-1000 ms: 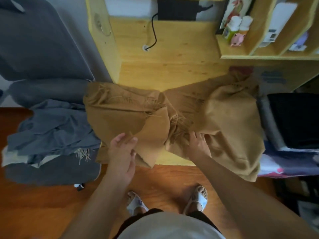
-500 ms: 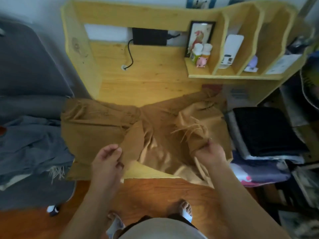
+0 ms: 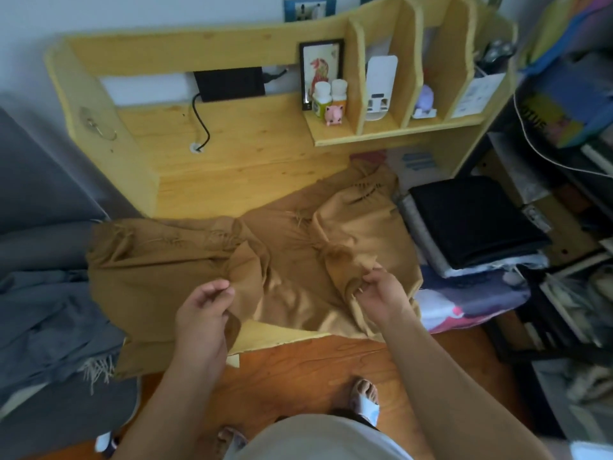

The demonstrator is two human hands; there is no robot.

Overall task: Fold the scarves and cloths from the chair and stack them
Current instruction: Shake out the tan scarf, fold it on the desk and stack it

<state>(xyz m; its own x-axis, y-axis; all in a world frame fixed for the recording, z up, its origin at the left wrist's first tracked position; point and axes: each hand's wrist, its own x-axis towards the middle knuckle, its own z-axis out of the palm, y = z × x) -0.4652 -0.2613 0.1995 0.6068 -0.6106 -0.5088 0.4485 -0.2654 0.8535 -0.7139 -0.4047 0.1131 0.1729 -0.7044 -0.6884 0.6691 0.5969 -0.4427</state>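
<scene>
Our left hand (image 3: 202, 313) and right hand (image 3: 381, 293) each pinch the near edge of the tan scarf (image 3: 285, 260), which lies on the desk (image 3: 252, 154), long axis left-right; folded stack (image 3: 471, 224) sits nearer our right.

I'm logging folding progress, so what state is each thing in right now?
Tan scarf: spread crumpled on the desk, unfolded.
Left hand: pinches the scarf's near edge.
Right hand: grips a bunched fold.
Grey cloths: heaped on the chair, unfolded.
Black cloth: folded, topping the stack.
</scene>
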